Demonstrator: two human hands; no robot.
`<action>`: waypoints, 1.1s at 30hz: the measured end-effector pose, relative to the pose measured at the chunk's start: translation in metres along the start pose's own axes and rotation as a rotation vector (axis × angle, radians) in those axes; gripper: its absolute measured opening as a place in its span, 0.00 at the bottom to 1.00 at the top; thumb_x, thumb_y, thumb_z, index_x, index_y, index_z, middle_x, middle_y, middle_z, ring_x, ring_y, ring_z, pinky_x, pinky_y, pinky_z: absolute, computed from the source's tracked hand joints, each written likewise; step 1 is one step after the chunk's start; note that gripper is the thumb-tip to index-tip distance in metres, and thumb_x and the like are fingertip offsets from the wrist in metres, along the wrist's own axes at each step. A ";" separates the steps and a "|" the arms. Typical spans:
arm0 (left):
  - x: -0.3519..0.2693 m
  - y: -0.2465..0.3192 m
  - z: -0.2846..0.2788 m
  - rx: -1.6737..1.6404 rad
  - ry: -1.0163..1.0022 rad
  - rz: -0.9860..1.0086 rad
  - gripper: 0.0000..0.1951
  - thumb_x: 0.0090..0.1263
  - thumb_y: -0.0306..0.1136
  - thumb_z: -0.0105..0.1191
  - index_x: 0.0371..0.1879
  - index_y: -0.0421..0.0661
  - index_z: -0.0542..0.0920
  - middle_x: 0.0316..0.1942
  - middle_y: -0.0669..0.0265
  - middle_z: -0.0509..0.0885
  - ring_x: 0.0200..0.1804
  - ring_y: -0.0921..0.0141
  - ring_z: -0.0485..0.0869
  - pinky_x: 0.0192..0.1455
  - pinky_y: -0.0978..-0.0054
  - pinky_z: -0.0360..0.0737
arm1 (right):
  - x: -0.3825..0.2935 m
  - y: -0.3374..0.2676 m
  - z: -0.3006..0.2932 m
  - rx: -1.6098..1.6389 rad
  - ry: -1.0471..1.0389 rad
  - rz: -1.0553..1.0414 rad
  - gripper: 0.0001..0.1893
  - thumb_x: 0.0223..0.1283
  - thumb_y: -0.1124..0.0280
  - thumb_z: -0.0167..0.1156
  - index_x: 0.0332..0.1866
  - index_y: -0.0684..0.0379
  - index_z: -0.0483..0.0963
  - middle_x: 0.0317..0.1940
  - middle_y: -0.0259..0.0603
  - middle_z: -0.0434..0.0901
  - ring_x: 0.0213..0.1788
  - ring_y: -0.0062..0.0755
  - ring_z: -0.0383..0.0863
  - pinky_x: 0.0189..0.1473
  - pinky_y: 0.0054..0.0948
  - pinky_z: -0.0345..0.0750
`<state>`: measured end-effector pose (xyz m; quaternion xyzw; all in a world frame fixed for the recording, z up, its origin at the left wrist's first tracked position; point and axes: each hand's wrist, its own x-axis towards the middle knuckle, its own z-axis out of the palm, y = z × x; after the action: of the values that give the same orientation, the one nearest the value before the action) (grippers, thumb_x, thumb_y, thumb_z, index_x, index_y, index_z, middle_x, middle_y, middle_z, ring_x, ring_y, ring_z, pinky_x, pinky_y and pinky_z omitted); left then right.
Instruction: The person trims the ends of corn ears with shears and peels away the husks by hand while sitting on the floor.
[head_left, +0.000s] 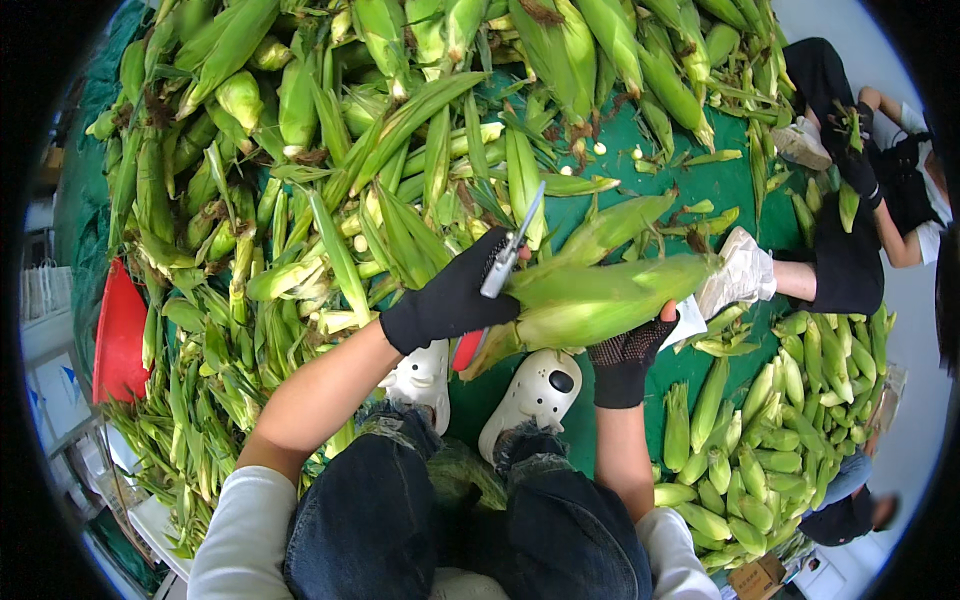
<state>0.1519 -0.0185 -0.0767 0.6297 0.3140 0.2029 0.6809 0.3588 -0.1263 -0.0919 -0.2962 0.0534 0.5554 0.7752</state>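
My left hand (457, 289), in a black glove, grips a cutting tool (502, 271) with a narrow grey metal blade pointing up and away. A red handle part (469, 349) shows below the palm. My right hand (626, 356), in a black dotted glove with bare fingertips, holds a large ear of corn (615, 296) in its green husk from below, the thumb on its near side. The ear lies nearly level, its stem end close to my left hand. Behind it is another green husk (611, 229); whether it belongs to the same ear, I cannot tell.
Unhusked corn (300, 105) is heaped ahead and left on a green floor covering (727, 176). Stripped husks (202, 442) pile beside a red container (120, 337). Trimmed ears (757, 457) lie at right. A co-worker's shoe (739, 274) and gloved hands (855, 161) are at right.
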 end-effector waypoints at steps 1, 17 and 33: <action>0.004 0.000 0.003 -0.020 0.009 0.030 0.28 0.49 0.26 0.60 0.53 0.43 0.67 0.45 0.65 0.73 0.48 0.73 0.72 0.52 0.75 0.69 | 0.003 -0.001 -0.006 0.020 -0.021 -0.011 0.37 0.43 0.50 0.67 0.58 0.56 0.65 0.53 0.45 0.72 0.55 0.49 0.72 0.58 0.53 0.69; 0.002 -0.009 0.015 -0.140 0.229 -0.322 0.30 0.53 0.24 0.57 0.58 0.42 0.64 0.47 0.61 0.75 0.46 0.71 0.74 0.51 0.75 0.70 | 0.007 -0.004 0.003 -0.325 -0.049 -0.128 0.39 0.44 0.51 0.66 0.62 0.56 0.61 0.56 0.42 0.70 0.55 0.42 0.72 0.57 0.44 0.71; -0.017 -0.026 0.013 0.178 0.511 -0.196 0.29 0.53 0.23 0.55 0.58 0.43 0.64 0.46 0.64 0.73 0.46 0.69 0.72 0.50 0.72 0.71 | -0.018 0.011 0.038 -1.563 -0.447 -0.474 0.40 0.43 0.58 0.71 0.61 0.61 0.60 0.56 0.43 0.68 0.56 0.36 0.69 0.58 0.36 0.66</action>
<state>0.1454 -0.0431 -0.0997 0.5823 0.5513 0.2596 0.5381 0.3329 -0.1190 -0.0578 -0.6337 -0.5641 0.3007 0.4356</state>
